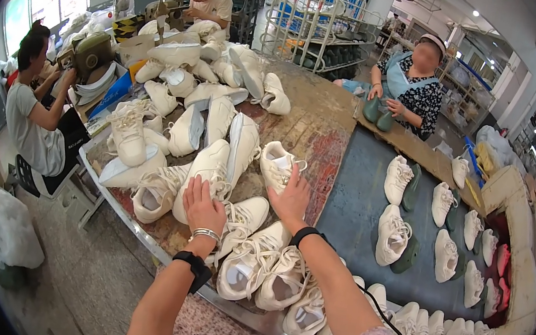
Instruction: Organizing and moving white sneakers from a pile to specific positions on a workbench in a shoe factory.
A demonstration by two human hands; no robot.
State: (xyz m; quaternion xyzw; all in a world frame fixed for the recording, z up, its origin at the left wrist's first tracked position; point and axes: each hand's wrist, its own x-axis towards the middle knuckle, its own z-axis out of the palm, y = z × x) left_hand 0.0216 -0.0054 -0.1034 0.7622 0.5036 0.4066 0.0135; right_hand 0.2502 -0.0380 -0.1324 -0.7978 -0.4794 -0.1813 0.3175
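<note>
My left hand (202, 207) rests with outstretched fingers on a cream lace-up sneaker (210, 162) in the pile. My right hand (290, 199) grips another cream sneaker (275, 160) by its side and collar, thumb and fingers around the edge. Between and below my hands lie more cream sneakers, one on its side (245, 222). Along the near edge, a sneaker with loose laces (249, 264) stands next to another (284, 281), both openings facing up. Part of the shoe under my left hand is hidden.
A large heap of cream sneakers (190, 91) covers the left of the worn wooden table (318, 110). To the right, a dark conveyor belt (359, 185) carries sneakers and green shoe lasts (406, 255). Across it a person holds green lasts (377, 114). Other people sit at the left and back.
</note>
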